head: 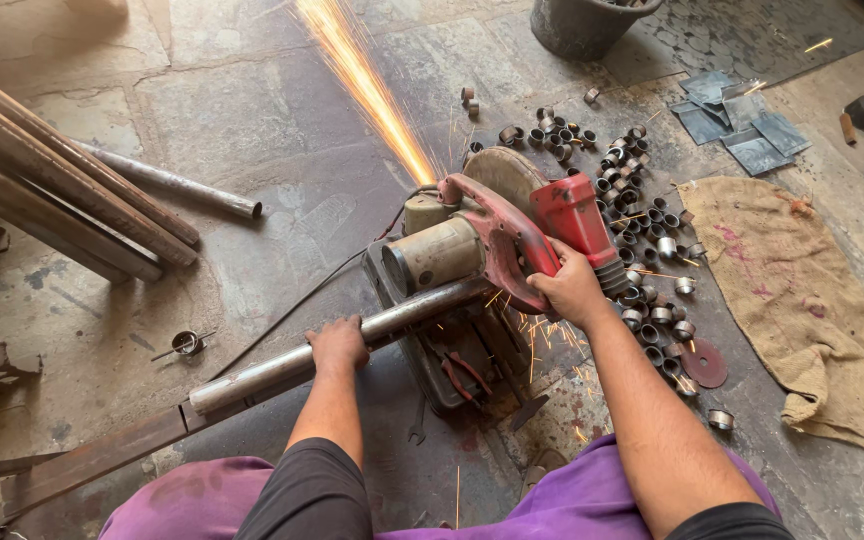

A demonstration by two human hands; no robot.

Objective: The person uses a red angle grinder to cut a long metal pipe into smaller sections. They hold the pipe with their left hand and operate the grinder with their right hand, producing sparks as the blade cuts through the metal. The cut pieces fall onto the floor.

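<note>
Left hand (337,345) and right hand (570,288) both closed in grips, arms extended.

Sparks (372,85) ahead; cut rings (642,215) crowd right.

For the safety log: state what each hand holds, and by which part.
Left hand grips the metal pipe partway along its length. Right hand grips the red handle of the cut-off saw.
</note>
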